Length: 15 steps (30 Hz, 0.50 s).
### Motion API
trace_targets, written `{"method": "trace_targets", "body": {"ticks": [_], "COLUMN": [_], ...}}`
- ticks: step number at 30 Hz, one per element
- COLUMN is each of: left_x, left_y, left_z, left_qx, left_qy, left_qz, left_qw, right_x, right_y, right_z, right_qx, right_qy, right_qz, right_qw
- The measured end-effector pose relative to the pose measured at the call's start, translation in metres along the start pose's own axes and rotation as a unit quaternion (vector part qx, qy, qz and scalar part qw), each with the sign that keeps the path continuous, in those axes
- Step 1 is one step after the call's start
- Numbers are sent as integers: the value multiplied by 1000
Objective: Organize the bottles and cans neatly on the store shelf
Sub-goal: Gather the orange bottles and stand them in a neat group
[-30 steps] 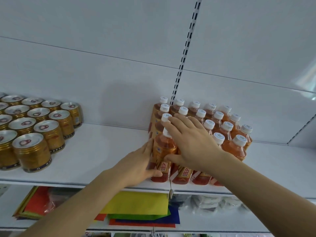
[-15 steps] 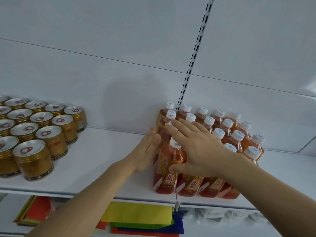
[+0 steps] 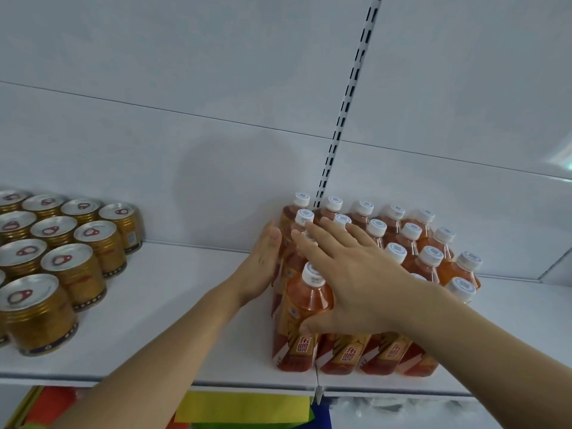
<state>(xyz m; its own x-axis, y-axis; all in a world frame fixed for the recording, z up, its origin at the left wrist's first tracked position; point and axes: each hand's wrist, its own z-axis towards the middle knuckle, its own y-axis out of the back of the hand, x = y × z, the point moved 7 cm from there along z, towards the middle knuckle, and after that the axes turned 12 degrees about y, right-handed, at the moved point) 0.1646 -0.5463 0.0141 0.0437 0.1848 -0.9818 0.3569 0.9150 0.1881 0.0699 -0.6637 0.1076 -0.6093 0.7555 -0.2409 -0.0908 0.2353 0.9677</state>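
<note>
The white metal shelf board [image 3: 173, 308] carries gold round cans [image 3: 77, 267] far left of the fingers, and orange plastic bottles with white caps [image 3: 411, 252] under the fingers.

Bottle labels [image 3: 304, 348] — red characters, seemingly "东鹏".

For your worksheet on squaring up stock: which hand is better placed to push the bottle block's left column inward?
The left hand: its flat palm already lies against the bottles' left side; the right hand rests across their tops.
</note>
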Motion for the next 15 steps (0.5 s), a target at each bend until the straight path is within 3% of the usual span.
{"method": "trace_targets", "body": {"ticks": [11, 15], "left_x": [-6, 1], "left_y": [-20, -13], "left_z": [19, 26], "left_qx": [69, 53], "left_qy": [-6, -7], "left_qz": [-110, -80], "left_qw": [992, 995], "right_x": [0, 1], "right_y": [-2, -3], "right_z": [3, 3], "right_qx": [-18, -26], "right_qy": [-6, -1], "right_qz": [31, 33], "right_qw": [999, 999]}}
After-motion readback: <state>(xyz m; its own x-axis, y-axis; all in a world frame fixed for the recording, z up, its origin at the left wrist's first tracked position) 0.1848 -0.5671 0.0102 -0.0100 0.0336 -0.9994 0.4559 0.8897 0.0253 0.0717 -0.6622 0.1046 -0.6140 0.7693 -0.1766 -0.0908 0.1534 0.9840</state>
